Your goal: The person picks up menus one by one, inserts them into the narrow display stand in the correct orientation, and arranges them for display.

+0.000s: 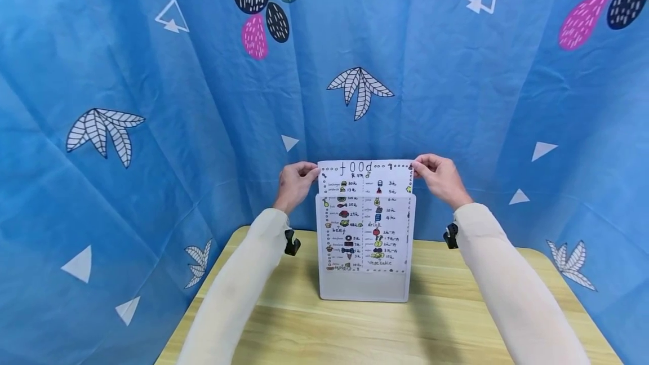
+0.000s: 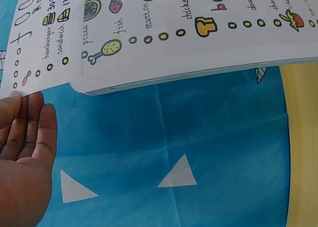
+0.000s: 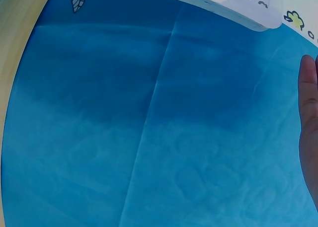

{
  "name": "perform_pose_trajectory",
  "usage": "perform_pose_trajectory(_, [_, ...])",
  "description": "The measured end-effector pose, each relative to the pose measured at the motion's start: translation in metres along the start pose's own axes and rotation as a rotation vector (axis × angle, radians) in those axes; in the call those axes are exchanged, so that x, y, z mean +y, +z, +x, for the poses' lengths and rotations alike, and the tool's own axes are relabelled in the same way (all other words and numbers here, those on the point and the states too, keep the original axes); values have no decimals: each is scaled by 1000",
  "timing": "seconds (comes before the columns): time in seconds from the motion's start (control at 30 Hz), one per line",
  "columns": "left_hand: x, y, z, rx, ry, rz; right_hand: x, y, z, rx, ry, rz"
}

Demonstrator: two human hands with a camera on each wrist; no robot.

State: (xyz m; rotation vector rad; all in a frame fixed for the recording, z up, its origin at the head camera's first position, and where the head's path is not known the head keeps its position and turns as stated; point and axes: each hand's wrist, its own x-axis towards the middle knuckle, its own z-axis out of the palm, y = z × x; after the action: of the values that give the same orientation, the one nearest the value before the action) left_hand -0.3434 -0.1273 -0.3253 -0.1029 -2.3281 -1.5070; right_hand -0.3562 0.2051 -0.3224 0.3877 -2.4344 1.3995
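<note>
A hand-drawn paper menu (image 1: 363,176) headed "food" stands partly inside a clear upright display stand (image 1: 363,287). Its top part sticks out above the stand's upper edge, and its lower end shows through the front, above the stand's bottom. My left hand (image 1: 296,185) pinches the menu's top left corner between thumb and fingers; the left wrist view shows the thumb (image 2: 9,110) on the paper's front. At the top right corner, my right hand (image 1: 442,178) pinches the paper in the same way. In the right wrist view only part of that hand (image 3: 309,117) shows.
The stand rests on a light wooden table (image 1: 350,331) with rounded back corners. Behind and on both sides hangs a blue patterned curtain (image 1: 431,100), close to the table's edges. A black wrist strap piece (image 1: 292,242) shows at the left cuff, another (image 1: 450,236) at the right.
</note>
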Motion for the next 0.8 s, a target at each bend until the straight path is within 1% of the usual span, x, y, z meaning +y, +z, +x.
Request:
perform_pose_trajectory(0.27, [-4, -2, -1, -7, -3, 5, 2, 3, 0, -25, 20, 0])
perform_pose_trajectory(0.43, [-6, -1, -2, -12, 1, 7, 2, 3, -1, -28, 33, -2])
perform_pose_trajectory(0.53, [-6, 0, -1, -16, 4, 17, 4, 3, -2, -20, 23, -9])
perform_pose_trajectory(0.63, [-4, 0, 1, -9, 20, 20, 4, 3, -3, -9, 11, -7])
perform_pose_trajectory(0.8, [6, -3, 5, 26, 77, -9, 5, 2, -3, -3, 11, -1])
